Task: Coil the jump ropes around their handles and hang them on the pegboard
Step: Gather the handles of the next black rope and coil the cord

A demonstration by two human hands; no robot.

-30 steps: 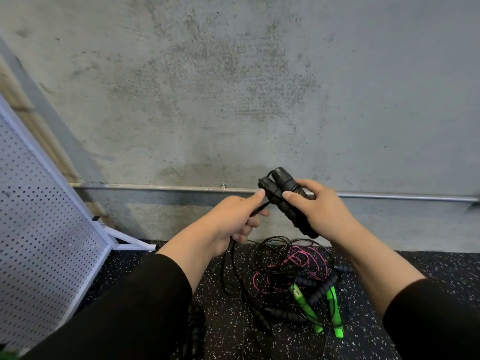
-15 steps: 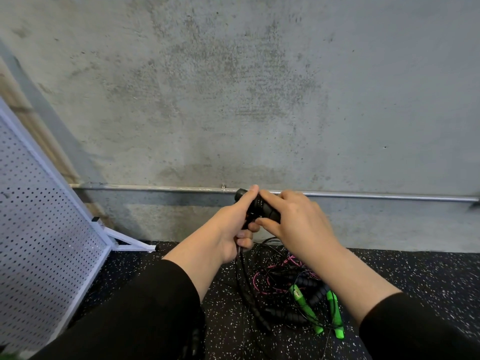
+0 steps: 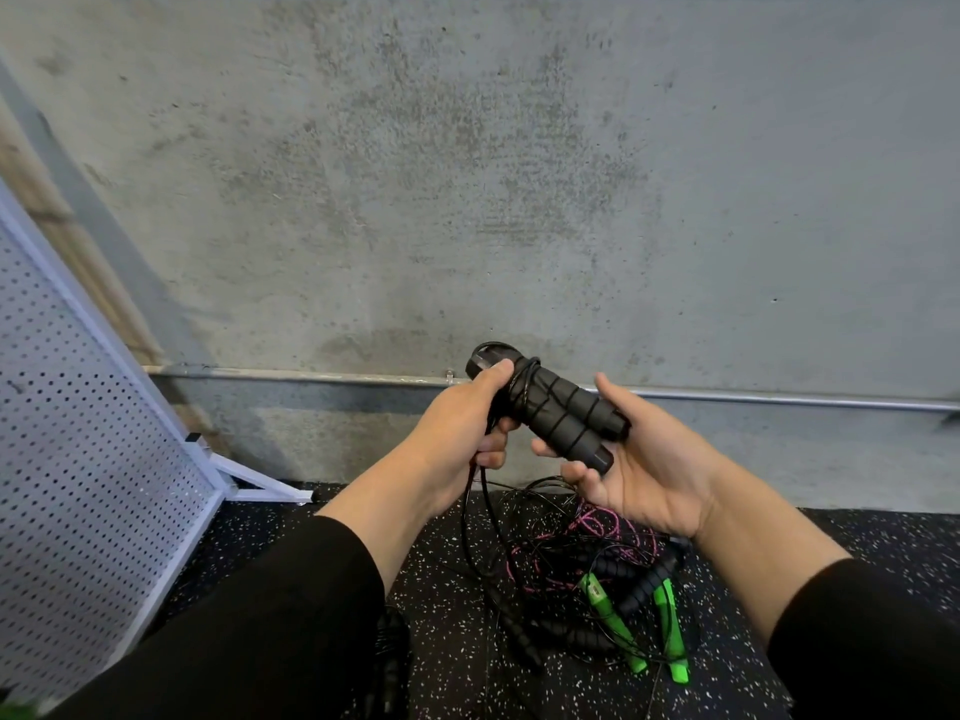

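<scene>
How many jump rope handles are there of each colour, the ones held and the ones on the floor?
Black handles held in the hands: 2
Green handles on the floor: 2
Black handles on the floor: at least 3; the tangle hides how many more
Total: at least 7

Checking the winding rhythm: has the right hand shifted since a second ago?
Yes. The right hand has dropped below the wall pipe and turned palm-up, cradling the black handles.

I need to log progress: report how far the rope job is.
Done: nothing visibly hung on the pegboard. In hand: left hand winds cord round the black handles resting in the right hand. Left: the tangled ropes on the floor.
</scene>
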